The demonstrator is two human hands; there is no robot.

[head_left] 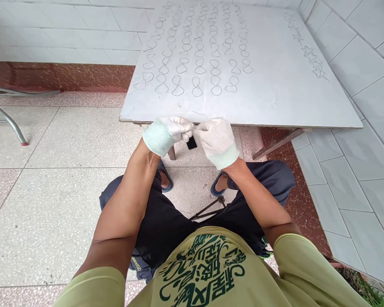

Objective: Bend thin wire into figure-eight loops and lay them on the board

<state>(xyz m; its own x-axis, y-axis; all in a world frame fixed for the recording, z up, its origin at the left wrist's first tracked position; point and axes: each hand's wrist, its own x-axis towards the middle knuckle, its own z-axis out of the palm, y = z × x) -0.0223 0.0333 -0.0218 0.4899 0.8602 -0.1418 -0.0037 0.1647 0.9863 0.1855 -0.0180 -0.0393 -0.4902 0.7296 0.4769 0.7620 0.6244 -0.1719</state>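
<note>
Fingers of the gloved left hand [177,129] and gloved right hand [216,136] pinch closed on a thin wire [199,114], mostly hidden, at the near edge of the table [269,100]; rows of figure-eight wire loops [216,79] lie beyond. Dark green Chinese characters [213,266], heavily stylised, cover the shirt [256,281] front, with 破 readable among them; yellow lettering [136,264] by the dark trousers [161,226] is too small to read

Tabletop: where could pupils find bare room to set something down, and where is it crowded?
The widest bare patch of the tabletop lies between the wire loops and the jagged wires near its right edge, reaching the front. Loops crowd the left side; at the front edge, the left hand, right hand and a short wire take up room.
</note>
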